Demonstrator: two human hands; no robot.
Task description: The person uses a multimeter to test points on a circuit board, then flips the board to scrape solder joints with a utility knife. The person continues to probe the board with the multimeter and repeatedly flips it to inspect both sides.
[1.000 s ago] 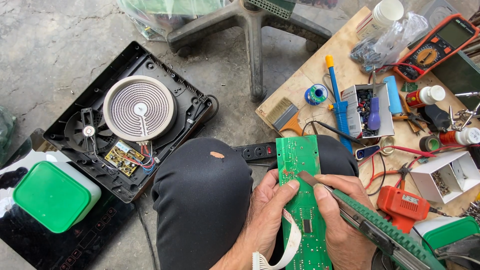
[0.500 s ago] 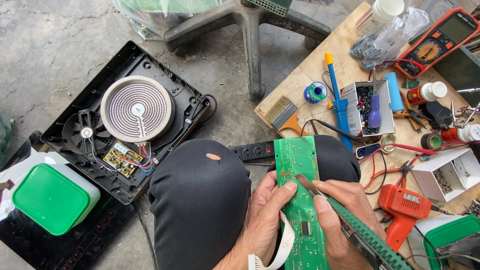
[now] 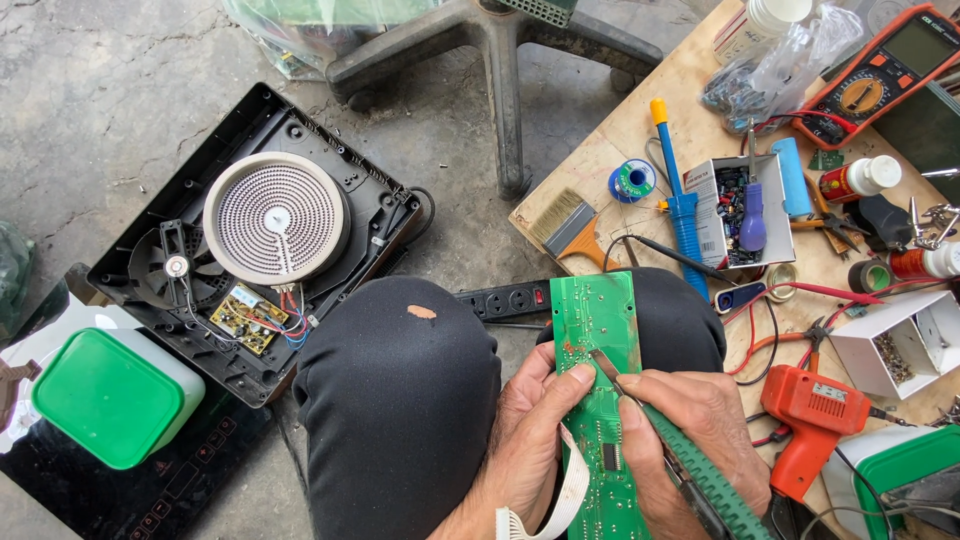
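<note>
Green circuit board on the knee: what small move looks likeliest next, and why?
Probably a slight slide of the tool tip to a neighbouring joint. The right hand holds a green-handled soldering iron with its tip on the green circuit board near a brownish mark, while the left hand grips the board's edge, thumb on top, steadying it.

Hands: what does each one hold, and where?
Left hand grips the green circuit board by its left edge; right hand holds the soldering iron by its green handle.

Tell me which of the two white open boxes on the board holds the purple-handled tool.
The upper white box, beside the blue desoldering pump; the lower white box holds only small loose bits.
</note>
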